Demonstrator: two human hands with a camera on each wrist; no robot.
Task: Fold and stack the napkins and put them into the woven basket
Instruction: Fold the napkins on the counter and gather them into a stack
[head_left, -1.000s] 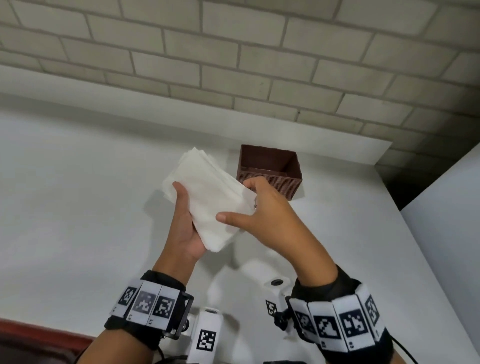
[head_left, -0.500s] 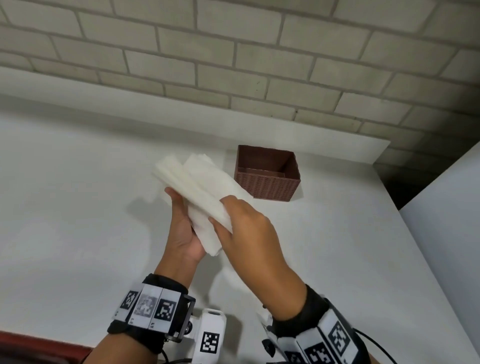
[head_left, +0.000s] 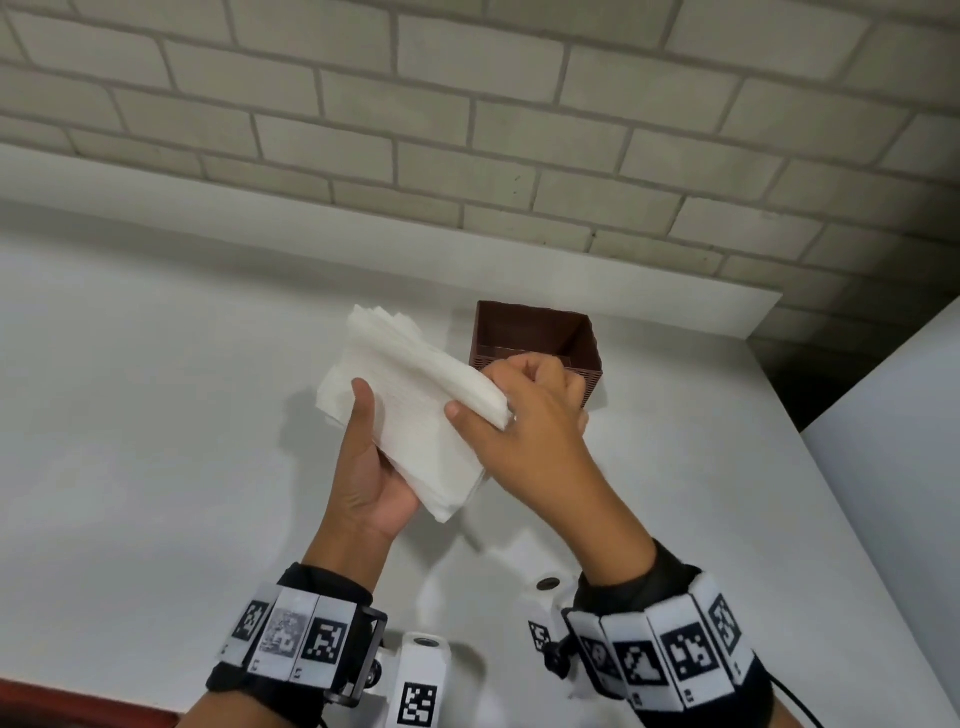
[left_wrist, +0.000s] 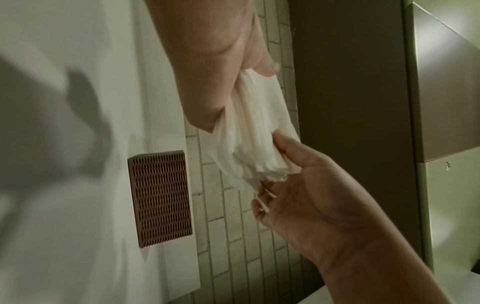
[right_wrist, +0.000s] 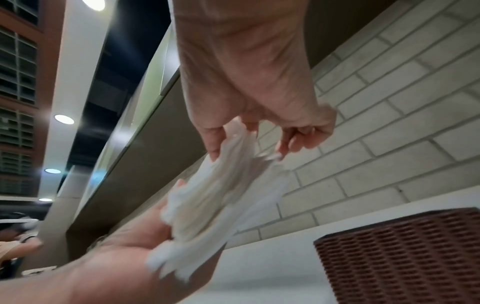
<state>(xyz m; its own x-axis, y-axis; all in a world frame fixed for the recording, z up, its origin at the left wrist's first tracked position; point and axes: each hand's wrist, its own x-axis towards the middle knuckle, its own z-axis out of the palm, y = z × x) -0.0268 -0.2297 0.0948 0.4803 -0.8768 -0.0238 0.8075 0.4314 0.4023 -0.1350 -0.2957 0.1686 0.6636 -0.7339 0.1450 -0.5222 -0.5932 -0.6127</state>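
A stack of white napkins is held in the air above the white table, just left of the brown woven basket. My left hand holds the stack from below, thumb lying on its top face. My right hand pinches the stack's right edge between thumb and curled fingers. In the left wrist view the napkins fan out between both hands, with the basket on the table beyond. In the right wrist view the napkins hang from my right hand's fingers, and the basket sits at lower right.
The basket stands empty near the table's back edge, under a brick wall. A second white surface rises at the right, with a dark gap behind it. Wrist bands with printed markers ring both wrists.
The napkin stack was turned on edge half a second ago and now lies flatter again. My right hand has shifted from the stack's middle to its right edge, in front of the basket.
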